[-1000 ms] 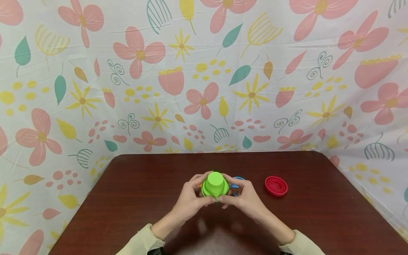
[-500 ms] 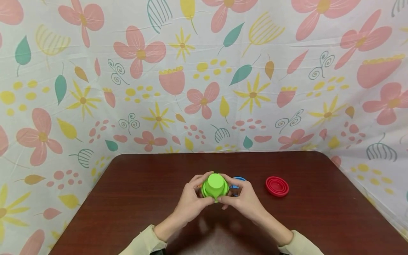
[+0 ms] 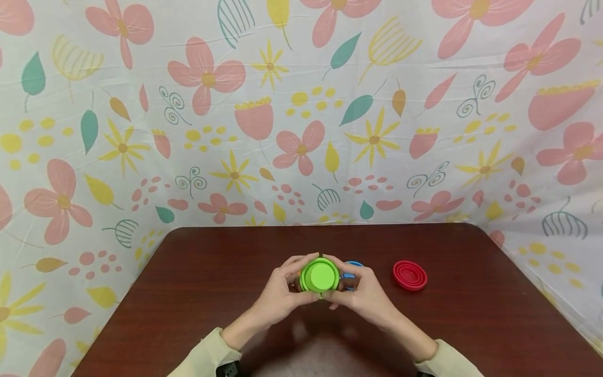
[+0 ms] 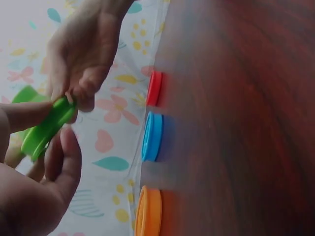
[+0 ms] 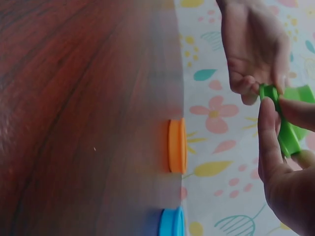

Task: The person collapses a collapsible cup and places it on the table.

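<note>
In the head view a green collapsible cup [image 3: 322, 277] is held up above the table, its small round end toward the head camera. My left hand [image 3: 282, 285] pinches its rim from the left, thumb on the near side. From the right, my right hand [image 3: 361, 289] pinches the same rim. Both wrist views show the narrow part of the green cup [image 5: 299, 93] standing out from the wide ring. Fingers cover parts of the rim.
On the brown table [image 3: 212, 293] lie a flattened red cup [image 3: 409, 275] at the right, a blue one [image 3: 350, 275] partly behind my right hand, and an orange one [image 4: 150, 211], nearly hidden in the head view. A floral cloth [image 3: 301, 104] hangs behind.
The green cup has tilted, so its small end faces the head camera more directly and sits lower within the ring. Both hands keep their hold on the rim.
</note>
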`<state>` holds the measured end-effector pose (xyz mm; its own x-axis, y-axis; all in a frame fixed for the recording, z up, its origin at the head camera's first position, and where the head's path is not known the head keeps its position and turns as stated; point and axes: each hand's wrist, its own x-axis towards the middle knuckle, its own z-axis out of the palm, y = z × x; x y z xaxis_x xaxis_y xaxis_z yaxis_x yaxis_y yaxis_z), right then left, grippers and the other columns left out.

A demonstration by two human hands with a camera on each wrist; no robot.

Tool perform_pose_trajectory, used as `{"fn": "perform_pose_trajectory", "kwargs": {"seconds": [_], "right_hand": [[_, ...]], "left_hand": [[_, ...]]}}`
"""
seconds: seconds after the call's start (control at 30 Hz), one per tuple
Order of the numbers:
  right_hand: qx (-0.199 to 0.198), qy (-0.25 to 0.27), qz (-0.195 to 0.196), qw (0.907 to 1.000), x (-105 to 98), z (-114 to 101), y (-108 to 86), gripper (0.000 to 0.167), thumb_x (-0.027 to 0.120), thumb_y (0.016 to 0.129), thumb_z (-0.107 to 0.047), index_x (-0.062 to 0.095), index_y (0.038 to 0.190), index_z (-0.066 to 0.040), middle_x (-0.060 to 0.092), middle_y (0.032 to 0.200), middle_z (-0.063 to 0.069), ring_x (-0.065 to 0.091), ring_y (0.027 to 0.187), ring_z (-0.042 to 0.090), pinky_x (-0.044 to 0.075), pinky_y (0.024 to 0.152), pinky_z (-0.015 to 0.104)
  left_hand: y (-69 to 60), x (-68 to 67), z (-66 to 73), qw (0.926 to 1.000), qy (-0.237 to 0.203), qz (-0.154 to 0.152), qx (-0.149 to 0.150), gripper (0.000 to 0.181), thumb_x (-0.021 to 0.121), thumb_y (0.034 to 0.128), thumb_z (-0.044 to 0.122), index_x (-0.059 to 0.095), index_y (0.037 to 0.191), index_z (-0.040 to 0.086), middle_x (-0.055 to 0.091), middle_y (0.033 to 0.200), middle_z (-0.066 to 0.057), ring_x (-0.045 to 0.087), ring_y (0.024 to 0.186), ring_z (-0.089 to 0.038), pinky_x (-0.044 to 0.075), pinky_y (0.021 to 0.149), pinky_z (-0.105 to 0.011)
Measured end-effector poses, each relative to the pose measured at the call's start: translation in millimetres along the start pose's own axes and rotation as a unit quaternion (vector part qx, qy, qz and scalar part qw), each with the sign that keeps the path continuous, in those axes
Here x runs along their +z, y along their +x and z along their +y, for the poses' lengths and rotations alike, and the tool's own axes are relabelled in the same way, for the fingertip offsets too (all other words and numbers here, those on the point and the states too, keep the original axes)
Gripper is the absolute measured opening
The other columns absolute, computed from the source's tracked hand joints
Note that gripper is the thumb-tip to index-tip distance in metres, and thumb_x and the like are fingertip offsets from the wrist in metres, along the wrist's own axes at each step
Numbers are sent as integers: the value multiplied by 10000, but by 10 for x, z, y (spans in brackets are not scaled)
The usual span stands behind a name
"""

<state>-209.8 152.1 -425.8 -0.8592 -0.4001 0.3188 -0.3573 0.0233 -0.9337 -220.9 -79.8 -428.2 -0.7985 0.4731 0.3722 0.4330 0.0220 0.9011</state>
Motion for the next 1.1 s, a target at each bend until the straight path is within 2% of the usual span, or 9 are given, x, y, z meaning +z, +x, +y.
{"fn": "perform_pose_trajectory", "kwargs": {"seconds": [0.1, 0.27, 0.6, 0.73, 0.87, 0.97, 1.1], "right_hand": [[24, 3, -157, 9999, -34, -13, -1, 702, 829, 870, 18, 579, 1516, -98, 645, 1271, 193, 704, 683, 348, 635, 634, 507], [-93, 66, -325, 9994, -59, -12, 7, 709, 829, 861, 40, 578, 1512, -83, 625, 1324, 203, 709, 664, 337, 633, 623, 514], [-291, 109, -443, 9985, -87, -26, 0, 697, 815, 875, 51, 569, 1516, -67, 592, 1351, 222, 701, 674, 351, 631, 606, 515], [-135, 53, -486, 9987, -107, -50, -9, 721, 814, 880, 38, 538, 1539, -62, 543, 1409, 237, 697, 694, 348, 631, 598, 508], [192, 118, -553, 9982, -147, -91, -28, 712, 783, 912, 17, 498, 1562, -44, 484, 1491, 239, 689, 746, 376, 635, 613, 499], [428, 305, -597, 9968, -172, -118, -31, 620, 720, 969, -14, 512, 1552, -40, 497, 1418, 250, 685, 766, 350, 640, 630, 469], [644, 652, -681, 9935, -185, -134, -17, 493, 596, 1073, -108, 509, 1551, -30, 565, 1147, 306, 663, 759, 261, 632, 621, 381]], "left_hand": [[1, -47, -13, 9997, -113, -195, 67, 754, 828, 889, -6, 517, 1567, 109, 521, 1467, -71, 654, 889, -161, 525, 726, -246], [-10, -66, -22, 9992, -239, -292, 104, 745, 820, 888, -23, 522, 1561, 95, 518, 1477, -72, 649, 797, -142, 548, 722, -248], [-16, -81, -20, 9989, -253, -349, 206, 774, 839, 872, -21, 517, 1565, 100, 519, 1495, -79, 640, 813, -140, 533, 728, -242], [-19, -81, -27, 9989, -197, -346, 234, 754, 838, 877, -15, 531, 1555, 103, 524, 1489, -81, 636, 790, -138, 548, 719, -254], [-27, -75, -35, 9991, -172, -298, 260, 738, 845, 874, -9, 552, 1540, 115, 539, 1468, -91, 643, 759, -142, 572, 703, -266], [-30, -71, -30, 9991, -189, -248, 279, 735, 851, 869, -3, 565, 1532, 134, 547, 1451, -103, 654, 745, -149, 579, 694, -270], [-32, -66, -20, 9990, -204, -254, 296, 730, 853, 874, 8, 564, 1533, 130, 551, 1399, -112, 666, 730, -157, 584, 683, -278]]}}
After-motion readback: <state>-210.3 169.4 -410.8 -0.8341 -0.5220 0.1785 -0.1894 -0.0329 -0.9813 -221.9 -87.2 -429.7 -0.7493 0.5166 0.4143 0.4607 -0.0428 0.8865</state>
